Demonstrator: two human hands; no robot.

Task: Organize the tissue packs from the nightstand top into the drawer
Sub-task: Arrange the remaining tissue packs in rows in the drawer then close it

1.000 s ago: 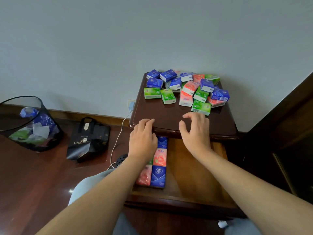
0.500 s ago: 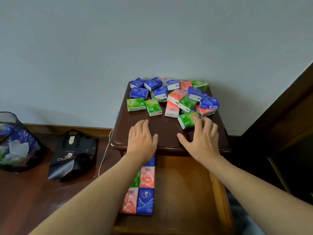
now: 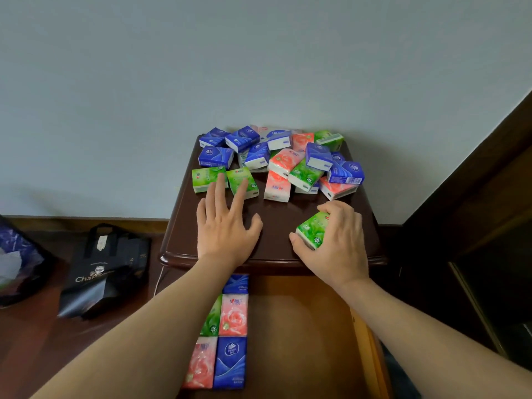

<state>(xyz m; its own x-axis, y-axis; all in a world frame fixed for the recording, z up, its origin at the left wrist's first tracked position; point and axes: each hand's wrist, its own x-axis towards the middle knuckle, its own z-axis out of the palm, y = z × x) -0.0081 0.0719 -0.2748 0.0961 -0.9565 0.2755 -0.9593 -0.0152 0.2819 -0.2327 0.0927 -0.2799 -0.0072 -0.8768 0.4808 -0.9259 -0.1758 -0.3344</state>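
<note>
Several blue, green and pink tissue packs [image 3: 280,159] lie heaped at the back of the dark wooden nightstand top [image 3: 276,217]. My right hand [image 3: 335,240] grips one green tissue pack [image 3: 312,230] near the front right of the top. My left hand [image 3: 226,226] is spread flat, its fingertips reaching onto two green packs [image 3: 223,180] at the heap's front left. Below the top, the open drawer [image 3: 302,326] holds several packs in two neat columns [image 3: 224,335] along its left side, partly hidden by my left forearm.
A black paper bag [image 3: 105,269] stands on the wooden floor left of the nightstand, with a bin [image 3: 17,269] at the far left edge. Dark wooden furniture [image 3: 475,197] rises on the right. A pale wall stands behind the nightstand.
My right hand has closed on the green pack and drawn it toward the front edge. My left hand has reached forward onto the two green packs. The view has tilted down.
</note>
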